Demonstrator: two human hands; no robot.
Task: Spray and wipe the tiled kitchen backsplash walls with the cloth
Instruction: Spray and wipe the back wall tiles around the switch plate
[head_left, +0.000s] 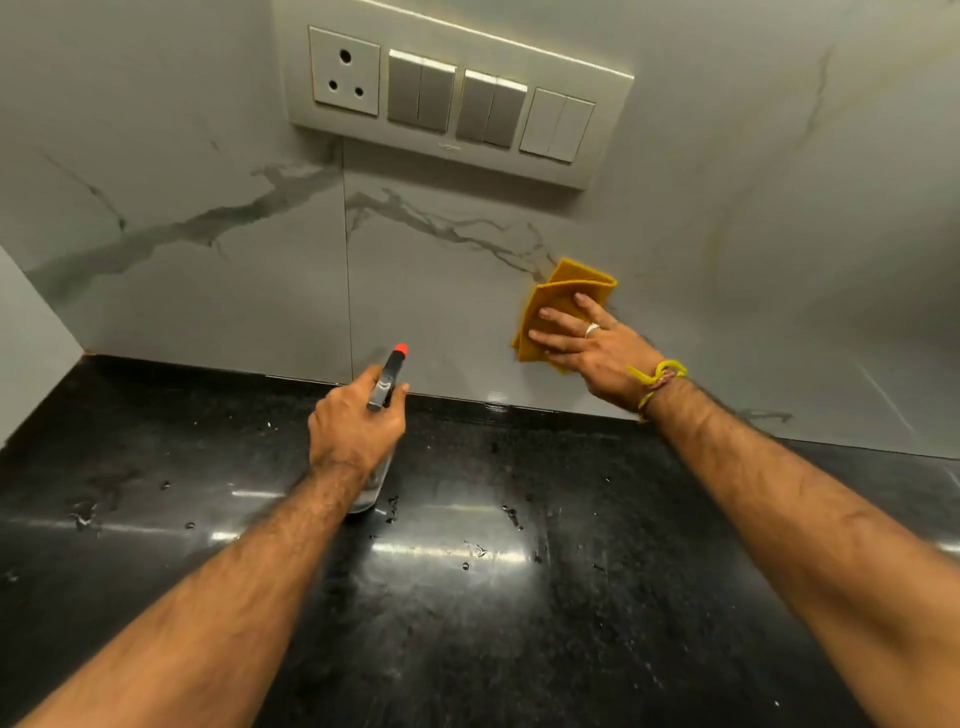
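Right hand pressed flat on a folded yellow cloth, fingers straight and spread, holding it against the tiled wall; cloth below and to the right of the switch plate, a short way above the wall's bottom edge, covering the end of a grey vein in the marble pattern; ring on one finger of that hand; yellow thread band round its wrist.

Left hand curled round the neck of a spray bottle, fingers clenched on it; bottle below the switch plate and to the left of the cloth, red nozzle tip aimed at the wall, clear body tilted down behind the wrist toward the black countertop; cannot tell whether the base touches the stone.

Switch plate set high on the wall; one three-pin socket at its left end, three pairs of rocker switches to the right of that.

Countertop below the switch plate, glossy, dotted with water droplets; vertical tile joint running down from the plate toward the bottle.
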